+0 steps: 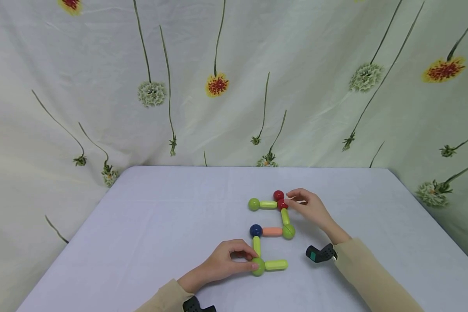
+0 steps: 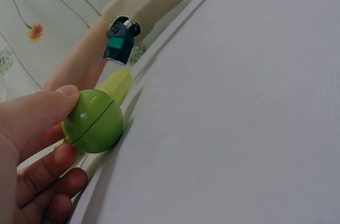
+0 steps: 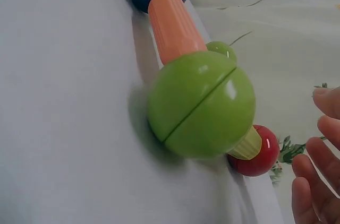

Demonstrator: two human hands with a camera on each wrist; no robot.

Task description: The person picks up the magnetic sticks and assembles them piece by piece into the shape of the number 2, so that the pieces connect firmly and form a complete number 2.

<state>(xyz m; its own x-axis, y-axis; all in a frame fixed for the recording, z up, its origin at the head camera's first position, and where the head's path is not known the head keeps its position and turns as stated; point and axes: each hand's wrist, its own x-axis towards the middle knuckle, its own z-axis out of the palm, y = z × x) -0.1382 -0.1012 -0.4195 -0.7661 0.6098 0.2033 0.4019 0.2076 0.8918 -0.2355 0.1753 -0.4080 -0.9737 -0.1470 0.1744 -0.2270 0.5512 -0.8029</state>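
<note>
A chain of toy balls and short rods lies on the white tabletop. My left hand (image 1: 228,260) pinches the green ball (image 2: 94,122) at its near end between thumb and fingers. From that ball a yellow-green rod (image 1: 276,264) points right, and another (image 1: 256,246) runs up to a blue ball (image 1: 255,230). An orange rod (image 3: 175,27) links blue to a second green ball (image 3: 202,104). Beyond it, a yellow-green rod (image 1: 285,216) leads to a red ball (image 1: 282,205), with another red ball (image 1: 278,195) against it. My right hand (image 1: 308,208) hovers beside the red balls, fingers loosely bent.
At the chain's far left end, a third green ball (image 1: 254,204) joins a yellow-green rod (image 1: 268,204). The white table (image 1: 160,216) ends at a flower-printed cloth (image 1: 308,130) behind. A dark wrist camera (image 1: 321,253) sits at the right sleeve.
</note>
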